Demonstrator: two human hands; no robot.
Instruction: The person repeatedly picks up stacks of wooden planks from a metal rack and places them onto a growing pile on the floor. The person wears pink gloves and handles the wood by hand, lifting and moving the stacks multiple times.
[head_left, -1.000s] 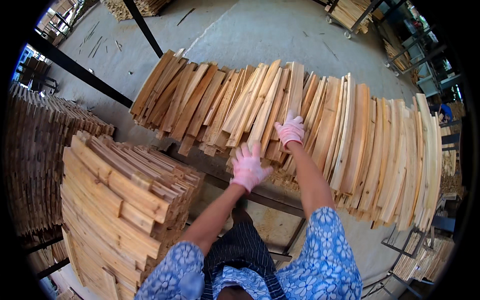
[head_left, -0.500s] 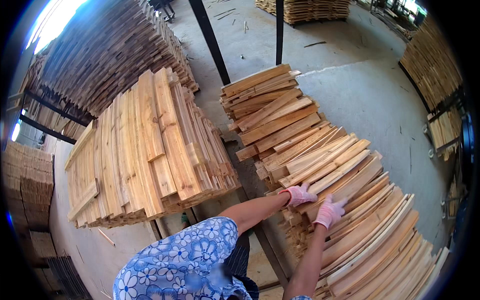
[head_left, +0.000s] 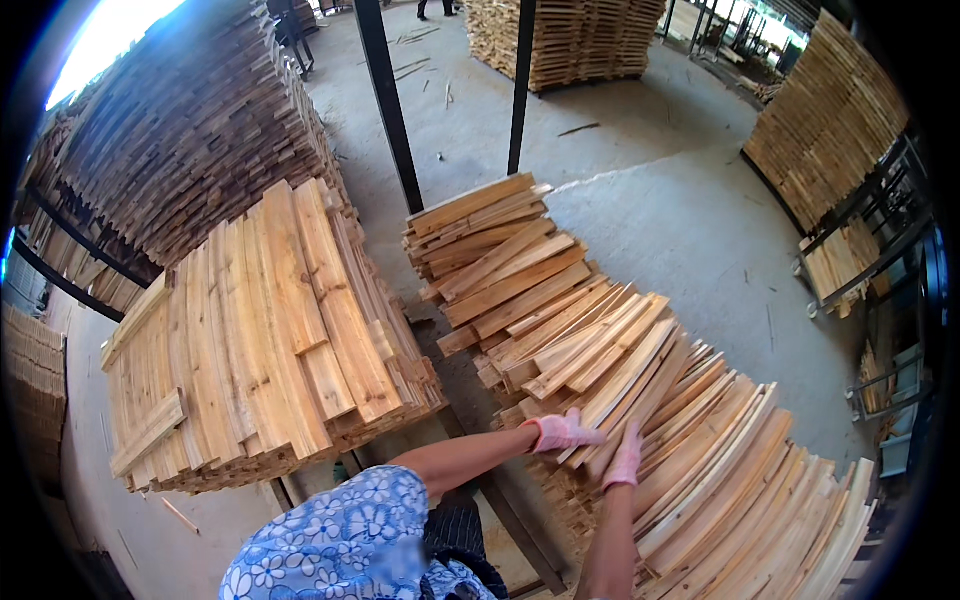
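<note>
A long row of loose wooden boards (head_left: 720, 445) runs from the middle of the view down to the lower right. My left hand (head_left: 566, 432), in a pink glove, grips the near ends of a few boards (head_left: 628, 385) from their left side. My right hand (head_left: 623, 460), gloved the same way, closes on the right side of these boards, its fingers pointing away from me. The two hands are close together with the board ends between them. Parts of the fingers are hidden against the wood.
A wide stack of flat boards (head_left: 250, 330) stands on my left. Black upright posts (head_left: 390, 110) rise beyond the row. Tall wood stacks stand at the back left (head_left: 190, 130), far middle (head_left: 570, 45) and right (head_left: 825, 120). A metal-framed cart (head_left: 850, 270) is at the right.
The view has shifted, so the scene sits lower and further left. My hands have drawn in around a few boards, which now lie bunched and slanted over the row.
</note>
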